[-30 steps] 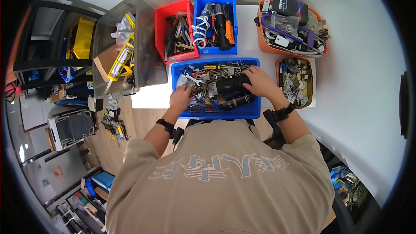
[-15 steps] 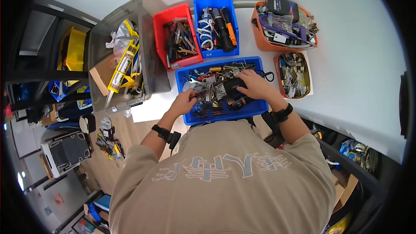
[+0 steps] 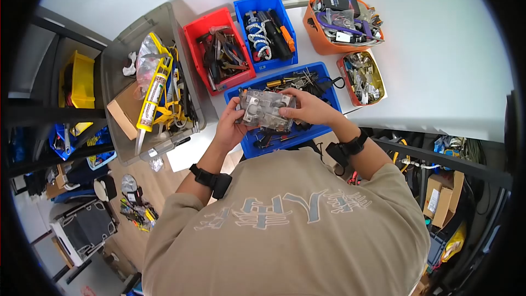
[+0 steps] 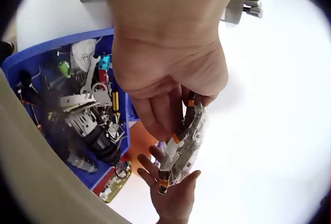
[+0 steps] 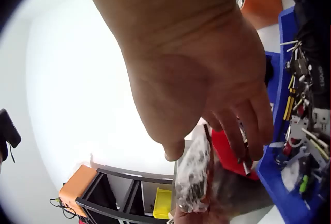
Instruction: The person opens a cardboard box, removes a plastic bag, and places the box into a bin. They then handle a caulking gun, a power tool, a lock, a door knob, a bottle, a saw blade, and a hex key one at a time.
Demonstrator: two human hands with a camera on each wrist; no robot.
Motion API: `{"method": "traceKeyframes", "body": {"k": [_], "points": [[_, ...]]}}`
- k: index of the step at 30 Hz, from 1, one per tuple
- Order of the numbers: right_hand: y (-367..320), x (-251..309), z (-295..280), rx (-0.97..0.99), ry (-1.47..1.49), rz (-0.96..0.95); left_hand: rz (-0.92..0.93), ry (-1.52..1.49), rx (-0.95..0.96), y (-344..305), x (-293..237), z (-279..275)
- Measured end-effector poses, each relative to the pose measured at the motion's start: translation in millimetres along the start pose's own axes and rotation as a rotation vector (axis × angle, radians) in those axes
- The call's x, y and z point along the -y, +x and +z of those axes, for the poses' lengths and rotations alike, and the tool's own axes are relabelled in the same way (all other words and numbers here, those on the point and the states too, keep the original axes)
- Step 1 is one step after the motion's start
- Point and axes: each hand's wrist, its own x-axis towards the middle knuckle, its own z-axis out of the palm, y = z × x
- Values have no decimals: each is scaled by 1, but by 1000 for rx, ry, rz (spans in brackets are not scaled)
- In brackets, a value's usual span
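Head view high, facing forward-down; wrist views close, perhaps tilted, both sharing wide blue bin (image 4: pixel 51 47).

A white bench (image 3: pixel 192 156) carries a wide blue tray (image 3: pixel 282 145) at the near middle, a red bin (image 3: pixel 233 81) and a smaller blue bin (image 3: pixel 276 63) beyond it, an orange tub (image 3: pixel 323 42) far right, and a red-sided tin (image 3: pixel 345 82) just nearer than the tub.

The clear packet (image 3: pixel 262 108) is flecked with silvery grey and orange. The wide bin (image 3: pixel 250 144) is coloured blue. The beige shirt (image 3: pixel 285 255) is printed with grey-blue, pale-edged characters (image 3: pixel 261 214).
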Motion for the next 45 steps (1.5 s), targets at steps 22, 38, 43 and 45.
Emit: {"method": "traceKeyframes", "body": {"k": [22,38,43,45], "points": [[-28,3,-68,-133,-145,-211,-95,121,-8,61,33,58],[87,-169,-329,-529,-384,-230,-165,1344,-541,99,141,20],[91,-159,-316,-736,-993,-487,-143,1661,-591,63,159,-12],[92,-166,-310,-607,-969,-487,-127,1663,-597,62,165,-5]]}}
